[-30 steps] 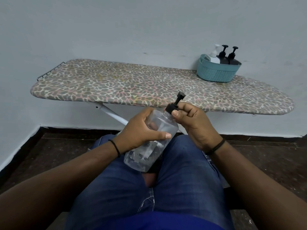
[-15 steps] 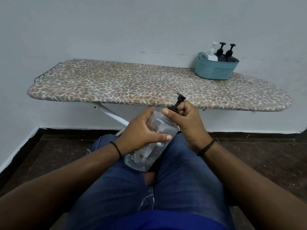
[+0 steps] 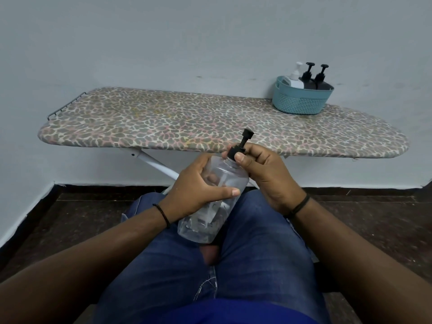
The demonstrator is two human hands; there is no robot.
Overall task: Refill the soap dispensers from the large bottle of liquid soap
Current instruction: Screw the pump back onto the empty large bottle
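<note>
A: While gripped by the left hand (image 3: 196, 192), fingers wrapped round the clear body, thumb laid across the front, stays tilted over the lap – the clear dispenser (image 3: 215, 202), that is. Same hold as a second ago; only a slight shift of view.

B: And to the right of those fingers?

A: Right hand (image 3: 268, 176), thumb and curled fingers pinching the black pump collar (image 3: 235, 153) at the neck. Turned a little since half a second back: thumb now on the near side of the collar, pump stem (image 3: 245, 136) poking up just beyond the knuckles.

B: Meaning for the task?

A: Probably still unscrewing the pump. Collar still seated on the neck, so not yet open for filling. Looks almost empty inside, only a tube and a few droplets.

B: Further right of the fingers?

A: Well apart, up on the ironing board (image 3: 187, 122): a teal basket (image 3: 301, 101) holding a white pump bottle (image 3: 295, 78) and two dark pump bottles (image 3: 312, 78). Can't pick out any large refill bottle.

B: Any brand, label, lettering?

A: None readable. No label on the clear dispenser; basket bottles too small to tell.
</note>
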